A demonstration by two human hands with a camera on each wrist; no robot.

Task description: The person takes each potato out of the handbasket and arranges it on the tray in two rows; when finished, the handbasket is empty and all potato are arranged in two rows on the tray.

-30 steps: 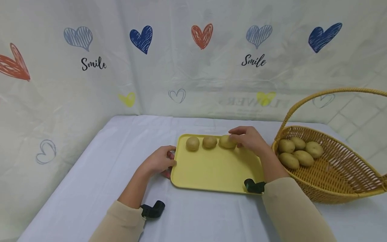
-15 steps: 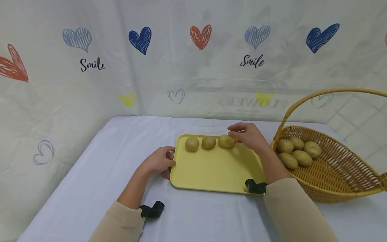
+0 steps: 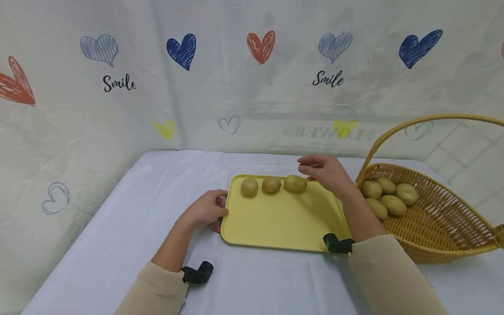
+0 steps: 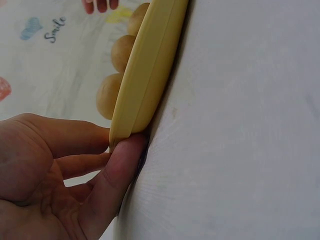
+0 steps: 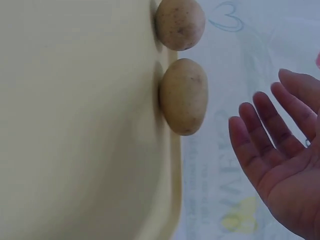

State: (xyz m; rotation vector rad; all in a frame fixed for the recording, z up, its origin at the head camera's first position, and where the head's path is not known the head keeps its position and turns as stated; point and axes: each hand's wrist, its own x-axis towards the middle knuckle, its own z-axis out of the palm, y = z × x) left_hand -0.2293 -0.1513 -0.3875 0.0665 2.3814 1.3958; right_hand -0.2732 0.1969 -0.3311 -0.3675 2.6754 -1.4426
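Observation:
Three potatoes stand in a row along the far edge of the yellow tray: a left one, a middle one and a longer right one. The left hand pinches the tray's left edge; in the left wrist view that hand has its thumb and fingers on the yellow rim. Just above and right of the longer potato, the right hand is in the air. The right wrist view shows this hand with fingers spread, apart from the long potato.
A wicker basket with a tall handle stands right of the tray, several potatoes in its left end. A white cloth covers the table. Behind it hangs a pale sheet printed with hearts.
The right hand has let go of the longer potato and lifted up and slightly to the right. The left hand keeps its grip on the tray edge.

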